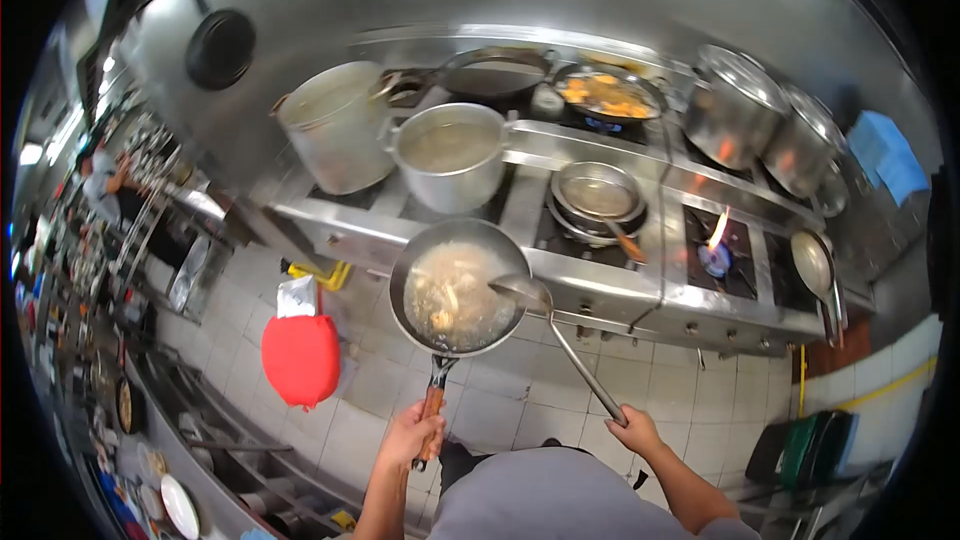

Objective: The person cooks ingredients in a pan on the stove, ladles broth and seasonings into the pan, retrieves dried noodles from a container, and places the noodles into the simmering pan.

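Frying pan (472, 230) is held out in front of the stove (360, 252), above the tiled floor (475, 410), off any burner. Inside: pale food pieces (452, 292) in cloudy, bubbly liquid. Left hand (408, 435) has its fingers closed round the wooden pan handle (433, 402). Right hand (636, 432) has its fingers closed on the end of the long ladle (578, 356); ladle bowl is in the pan, right side.

Risks, my judgement: a one-handed grip on a loaded pan could tip or twist it, so hot liquid slops onto feet or floor; wet tiles would then be slippery. Ladle pushing hard on the rim could tilt it too. Open flame (718, 230) on the right could catch a sleeve or cloth if leaned over.

Counts: 1 pan in hand, 1 ladle in hand. On the stove: 2 big pots without lids, a tall one (350, 155) and a shorter one (455, 186); 2 lidded pots (725, 125); 1 strainer (598, 195) over a pan; 1 wok (656, 100) with orange-yellow pieces, too many to count; 1 dark pan (495, 75) at the back. 1 pan on the wall (222, 48), 1 red thing (300, 360) low on the left, 1 other person (100, 182) far left.
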`<state>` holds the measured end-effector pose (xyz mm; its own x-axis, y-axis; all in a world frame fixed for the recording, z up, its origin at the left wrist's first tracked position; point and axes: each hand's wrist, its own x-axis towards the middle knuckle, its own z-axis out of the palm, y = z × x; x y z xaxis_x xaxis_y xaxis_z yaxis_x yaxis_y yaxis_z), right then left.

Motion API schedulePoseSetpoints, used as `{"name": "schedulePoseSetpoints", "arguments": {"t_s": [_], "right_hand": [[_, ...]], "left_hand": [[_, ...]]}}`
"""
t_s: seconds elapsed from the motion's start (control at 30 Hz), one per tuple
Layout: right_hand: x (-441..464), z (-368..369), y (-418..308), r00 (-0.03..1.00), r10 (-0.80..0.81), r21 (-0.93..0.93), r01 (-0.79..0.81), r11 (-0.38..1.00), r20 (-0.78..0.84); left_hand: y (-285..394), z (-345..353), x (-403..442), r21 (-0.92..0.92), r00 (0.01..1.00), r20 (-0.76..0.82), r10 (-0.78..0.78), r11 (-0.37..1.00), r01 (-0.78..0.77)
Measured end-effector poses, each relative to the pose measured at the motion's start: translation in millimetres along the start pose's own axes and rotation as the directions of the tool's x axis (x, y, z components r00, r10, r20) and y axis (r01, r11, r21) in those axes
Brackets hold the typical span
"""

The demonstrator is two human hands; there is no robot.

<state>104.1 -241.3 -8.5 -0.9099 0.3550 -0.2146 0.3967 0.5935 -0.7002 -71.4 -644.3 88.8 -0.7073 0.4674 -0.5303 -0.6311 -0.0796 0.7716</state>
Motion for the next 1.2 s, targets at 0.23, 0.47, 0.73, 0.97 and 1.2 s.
{"name": "schedulePoseSetpoints", "arguments": {"t_s": [0.23,0.47,0.73,0.97,1.2], "right_hand": [[-117,-72,87,0.983,0.185,-0.027,-0.185,0.982,-0.006],[-209,-85,124,0.893,0.437,0.142,-0.421,0.896,-0.108],[-244,-90,166,0.731,0.622,0.517,-0.431,0.74,-0.28],[-257,-127,173,0.629,0.763,0.795,-0.383,0.471,-0.149],[-249,-125,225,0.516,0.849,0.749,-0.515,0.416,-0.117]], "left_hand": [[-60,74,-1,0.103,0.968,0.176,-0.177,0.982,0.161],[-89,156,44,0.346,0.864,0.329,-0.381,0.9,0.266],[-100,275,129,0.507,0.76,0.488,-0.43,0.848,0.154],[-92,388,208,0.408,0.743,0.583,-0.328,0.909,0.081],[-80,479,276,0.405,0.776,0.567,-0.277,0.914,0.03]]}}
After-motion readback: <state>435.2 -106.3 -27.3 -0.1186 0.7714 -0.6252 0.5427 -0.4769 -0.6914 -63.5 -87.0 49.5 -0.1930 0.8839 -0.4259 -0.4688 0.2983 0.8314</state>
